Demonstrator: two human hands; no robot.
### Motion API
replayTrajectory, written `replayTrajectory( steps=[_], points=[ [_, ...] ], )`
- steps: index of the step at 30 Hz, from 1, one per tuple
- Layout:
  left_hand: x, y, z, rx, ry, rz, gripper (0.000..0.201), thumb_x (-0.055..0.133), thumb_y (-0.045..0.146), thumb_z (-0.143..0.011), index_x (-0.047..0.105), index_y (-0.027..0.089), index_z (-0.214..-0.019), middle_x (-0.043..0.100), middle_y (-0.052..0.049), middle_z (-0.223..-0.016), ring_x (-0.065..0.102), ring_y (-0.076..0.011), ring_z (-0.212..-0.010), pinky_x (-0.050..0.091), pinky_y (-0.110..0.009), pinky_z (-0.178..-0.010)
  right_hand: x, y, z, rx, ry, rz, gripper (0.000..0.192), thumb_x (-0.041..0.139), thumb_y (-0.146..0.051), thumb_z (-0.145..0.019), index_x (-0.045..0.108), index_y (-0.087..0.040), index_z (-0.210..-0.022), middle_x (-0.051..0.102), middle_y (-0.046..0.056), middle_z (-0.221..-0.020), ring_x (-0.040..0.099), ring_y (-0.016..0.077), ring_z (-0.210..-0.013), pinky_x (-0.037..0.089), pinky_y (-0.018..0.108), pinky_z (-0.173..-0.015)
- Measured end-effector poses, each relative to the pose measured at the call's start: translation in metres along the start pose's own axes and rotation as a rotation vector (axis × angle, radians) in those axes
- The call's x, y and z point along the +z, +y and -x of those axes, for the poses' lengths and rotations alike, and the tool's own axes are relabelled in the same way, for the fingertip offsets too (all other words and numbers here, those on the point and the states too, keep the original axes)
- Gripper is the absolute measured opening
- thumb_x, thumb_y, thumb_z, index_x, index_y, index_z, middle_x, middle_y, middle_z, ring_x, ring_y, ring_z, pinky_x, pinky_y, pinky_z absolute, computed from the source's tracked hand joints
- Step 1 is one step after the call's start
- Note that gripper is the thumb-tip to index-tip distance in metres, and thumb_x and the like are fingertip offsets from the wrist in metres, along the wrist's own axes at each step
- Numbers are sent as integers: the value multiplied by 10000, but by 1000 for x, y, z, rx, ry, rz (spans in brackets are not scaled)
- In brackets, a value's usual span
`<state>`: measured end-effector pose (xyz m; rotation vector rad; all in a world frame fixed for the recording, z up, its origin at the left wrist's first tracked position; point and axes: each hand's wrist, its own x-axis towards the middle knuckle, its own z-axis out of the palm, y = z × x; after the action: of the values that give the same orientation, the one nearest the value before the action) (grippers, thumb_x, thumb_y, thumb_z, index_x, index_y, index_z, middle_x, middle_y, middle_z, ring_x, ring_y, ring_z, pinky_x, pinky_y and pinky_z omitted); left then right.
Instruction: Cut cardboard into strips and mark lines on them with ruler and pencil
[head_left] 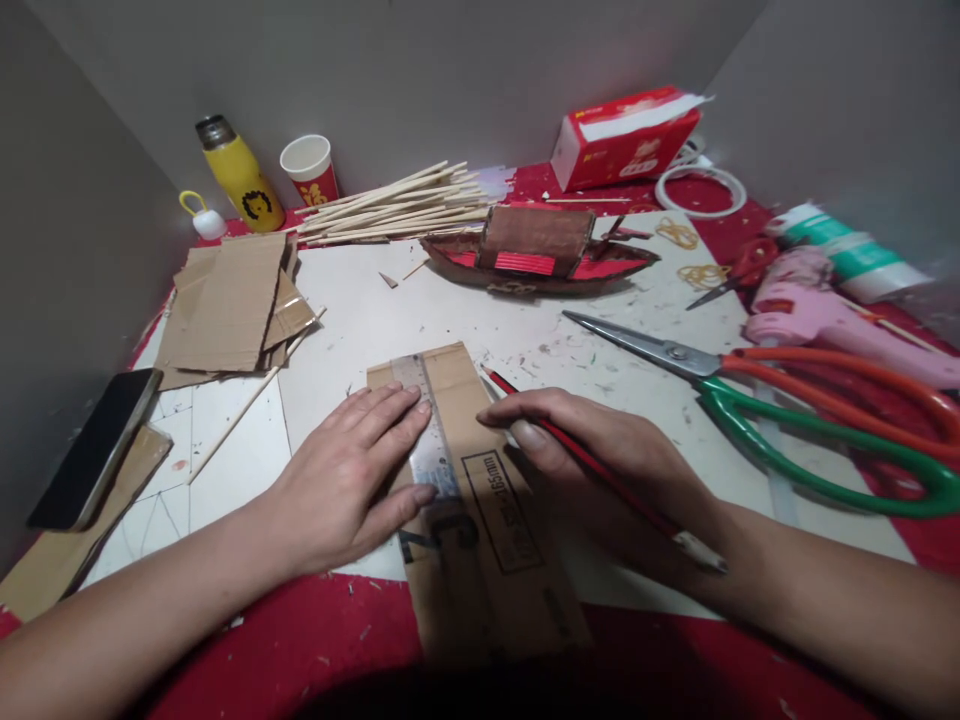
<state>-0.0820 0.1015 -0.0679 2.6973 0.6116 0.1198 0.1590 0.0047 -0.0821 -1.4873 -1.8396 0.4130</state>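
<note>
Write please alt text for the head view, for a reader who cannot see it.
A left hand presses a metal ruler flat on a cardboard strip, while the right hand holds a red pencil beside it. Large scissors, a model boat and wooden sticks lie around.

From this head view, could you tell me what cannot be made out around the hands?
- Ruler: markings blurred, partly covered by the left hand.
- Cardboard strip: near end lost in shadow at the bottom edge.
- Pencil: middle hidden inside the right hand.
- Scissors: handles cut by the right edge.
</note>
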Motion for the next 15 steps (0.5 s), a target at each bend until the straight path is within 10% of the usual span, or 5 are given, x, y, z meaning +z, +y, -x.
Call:
replayTrajectory(
  steps=[15],
  points=[
    [2, -18, -4, 124, 179, 24, 719, 671, 515, -896, 453, 107, -1447, 476, -255, -1481, 445, -395, -1385, 409, -595, -1116, 0, 1, 0, 13, 28, -1, 199, 440, -233, -1023, 635, -203, -1054, 754, 52, -969, 736, 181, -873, 566, 265, -773]
  ],
)
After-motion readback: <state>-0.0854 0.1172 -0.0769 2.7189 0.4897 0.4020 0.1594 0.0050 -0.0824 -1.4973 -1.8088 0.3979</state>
